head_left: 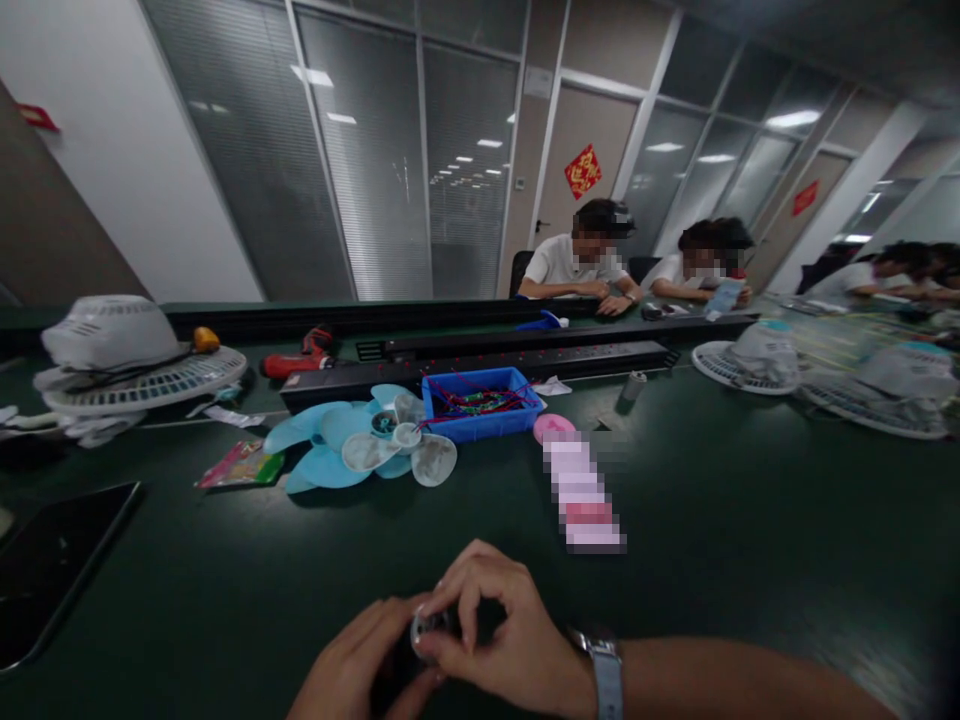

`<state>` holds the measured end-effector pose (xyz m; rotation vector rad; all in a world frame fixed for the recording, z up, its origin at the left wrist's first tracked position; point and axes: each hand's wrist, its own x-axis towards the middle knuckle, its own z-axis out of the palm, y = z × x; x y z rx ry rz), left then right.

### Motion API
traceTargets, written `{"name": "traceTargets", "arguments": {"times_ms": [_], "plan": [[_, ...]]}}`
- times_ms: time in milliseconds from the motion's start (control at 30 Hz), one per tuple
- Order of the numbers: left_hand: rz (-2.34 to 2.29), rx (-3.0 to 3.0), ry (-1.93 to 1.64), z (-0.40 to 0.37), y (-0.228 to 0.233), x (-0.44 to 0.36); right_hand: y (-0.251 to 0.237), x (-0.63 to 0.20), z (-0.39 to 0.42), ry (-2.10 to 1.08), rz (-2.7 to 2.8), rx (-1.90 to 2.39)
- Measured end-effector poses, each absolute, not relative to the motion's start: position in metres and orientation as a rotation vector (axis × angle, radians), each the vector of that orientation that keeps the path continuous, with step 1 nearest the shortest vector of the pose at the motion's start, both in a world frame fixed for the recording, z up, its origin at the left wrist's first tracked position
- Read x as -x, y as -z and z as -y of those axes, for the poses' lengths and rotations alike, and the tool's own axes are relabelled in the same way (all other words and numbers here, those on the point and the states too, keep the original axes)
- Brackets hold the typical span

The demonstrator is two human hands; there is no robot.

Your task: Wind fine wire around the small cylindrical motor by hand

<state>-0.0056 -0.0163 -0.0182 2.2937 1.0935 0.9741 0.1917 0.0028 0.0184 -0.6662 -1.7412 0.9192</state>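
Close to the near table edge, my left hand [352,655] is wrapped round a small dark cylindrical part with a silvery round end [420,634]. Its body is mostly hidden in my palm, and its exact kind does not show. The thumb and forefinger of my right hand [502,615] pinch at that round end, the fingers curled and touching it. A watch with a light strap [606,672] is on my right wrist. Beyond my hands lie light-blue and clear fan blades [322,430] in a stack, beside a blue bin [480,425] full of red wires and small green parts.
A tablet [60,570] lies at left, near a colourful plastic bag [241,465]. Fan housings [142,385] [750,365] stand on both sides. Behind are a red power drill [300,358], long black rails [480,358] and a grey cylinder [634,388]. Several people sit opposite.
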Motion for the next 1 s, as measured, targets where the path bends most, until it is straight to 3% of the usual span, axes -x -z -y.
{"name": "traceTargets", "arguments": {"times_ms": [800,1000], "plan": [[-0.976,-2.328,-0.785,0.001,0.01,0.007,-0.03,-0.204,-0.025,-1.152,1.876,0.715],[-0.942,-2.334,-0.763,-0.002,0.01,0.009,-0.03,-0.207,-0.025,-0.966,2.016,0.577]]}}
